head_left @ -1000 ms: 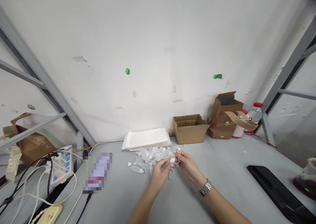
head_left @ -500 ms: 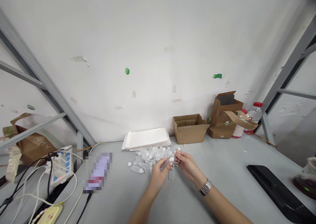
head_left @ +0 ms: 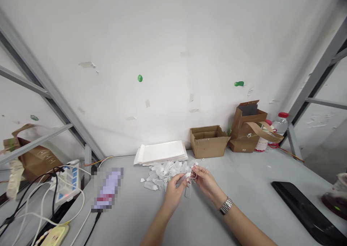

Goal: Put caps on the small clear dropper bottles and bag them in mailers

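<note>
My left hand (head_left: pixel 173 192) is closed around a small translucent plastic squeeze bottle (head_left: pixel 181 180), its white neck pointing up and to the right. My right hand (head_left: pixel 206 181), with a metal-band watch on the wrist, pinches at the bottle's thin white cap strap (head_left: pixel 195 174), which curves beside the neck. The cap itself is hidden by the fingertips. Behind and left of my hands lies a loose pile of similar small bottles (head_left: pixel 168 169). One more bottle (head_left: pixel 188 191) lies on the table just below the fingers.
White padded envelopes (head_left: pixel 162 152) are stacked against the wall. A cardboard box (head_left: pixel 210 147) and a brown paper bag (head_left: pixel 242 139) stand to their right. A black pad-like object (head_left: pixel 303 210) lies far right. At left are a blurred-out phone (head_left: pixel 108 189), a power strip (head_left: pixel 67 181) and tangled cables.
Almost nothing differs. Both hands keep the same place and hold, with only a tiny shift of the right fingers at the cap strap.
</note>
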The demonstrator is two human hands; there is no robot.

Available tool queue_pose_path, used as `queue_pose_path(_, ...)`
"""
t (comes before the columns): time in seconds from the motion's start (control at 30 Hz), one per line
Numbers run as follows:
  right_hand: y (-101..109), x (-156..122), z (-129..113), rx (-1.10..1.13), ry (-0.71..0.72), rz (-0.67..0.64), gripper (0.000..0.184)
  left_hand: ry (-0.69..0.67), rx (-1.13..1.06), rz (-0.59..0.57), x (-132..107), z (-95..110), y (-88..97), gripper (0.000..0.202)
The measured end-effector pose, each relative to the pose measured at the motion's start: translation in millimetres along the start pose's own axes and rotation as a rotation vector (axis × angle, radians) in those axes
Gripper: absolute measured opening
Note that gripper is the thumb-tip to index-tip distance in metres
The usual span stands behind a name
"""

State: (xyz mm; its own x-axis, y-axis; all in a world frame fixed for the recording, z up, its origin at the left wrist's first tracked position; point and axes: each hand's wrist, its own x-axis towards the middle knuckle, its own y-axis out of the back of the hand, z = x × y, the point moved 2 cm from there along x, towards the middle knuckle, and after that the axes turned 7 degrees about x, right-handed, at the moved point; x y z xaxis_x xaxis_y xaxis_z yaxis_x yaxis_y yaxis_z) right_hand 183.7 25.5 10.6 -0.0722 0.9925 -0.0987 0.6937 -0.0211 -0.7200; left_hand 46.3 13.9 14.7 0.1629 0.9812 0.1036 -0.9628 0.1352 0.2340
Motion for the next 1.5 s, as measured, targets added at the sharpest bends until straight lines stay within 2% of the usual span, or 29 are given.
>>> queue_pose_path(0.67, 0, -1, 0, -0.028, 0.023, -0.007, 0.026, 0.010, 0.023, 0.007, -2, 5, -0.2, 0.030)
queue_pose_path(0.9, 1, 1, -1, -0.273, 0.125, 0.001, 0.039, -0.002, 0.081, 0.018, -3, 3, -1.0, 0.030)
queue_pose_path(1.07, 4, 2, -2, -0.420, 0.221, 0.032, 0.041, -0.030, 0.138, 0.028, -5, 3, -4.6, 0.029)
queue_pose_path(1.17, 5, 3, 0, -0.450, 0.232, 0.045, 0.041, -0.044, 0.131, 0.015, -6, 4, -6.1, 0.031)
queue_pose_path(1.33, 2, 0, 2, -0.377, 0.215, 0.051, 0.039, -0.058, 0.117, -0.008, -7, 5, -6.6, 0.032)
queue_pose_path(1.5, -5, -5, 2, -0.165, 0.097, -0.005, 0.034, -0.032, 0.076, 0.028, -5, 1, -6.2, 0.032)
